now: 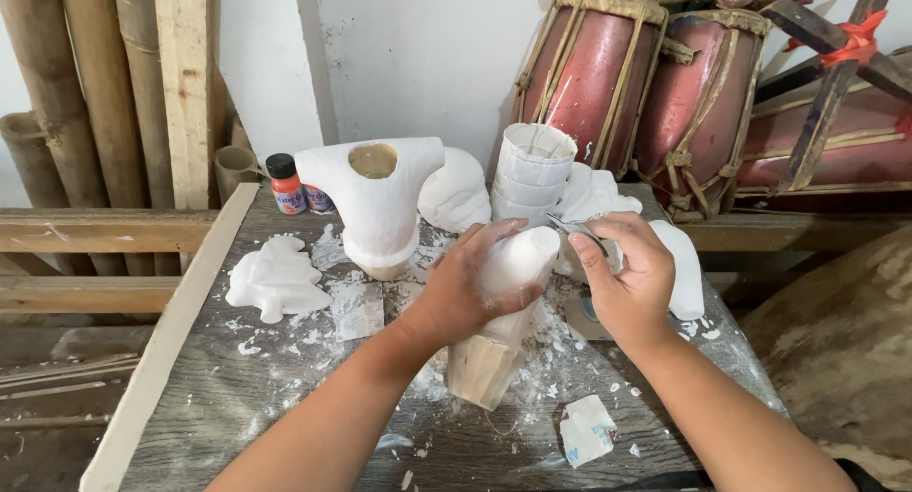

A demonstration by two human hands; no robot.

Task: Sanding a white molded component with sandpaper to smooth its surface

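My left hand [467, 288] grips a white carved piece [521, 256] with a bare wooden base [480, 370], held upright on the worktable [237, 397]. My right hand [627, 278] pinches a small metal blade [573, 227] against the top of that piece. White shavings lie scattered around the base.
A larger white carved figure [375, 202] stands behind, with a flat white carving [275, 281] to its left. Two small paint bottles [285, 184], a stack of white cups [534, 174] and more white pieces [456, 193] sit at the back. Red drums [589, 69] lean at the wall. Sandpaper scrap [586, 430] lies near me.
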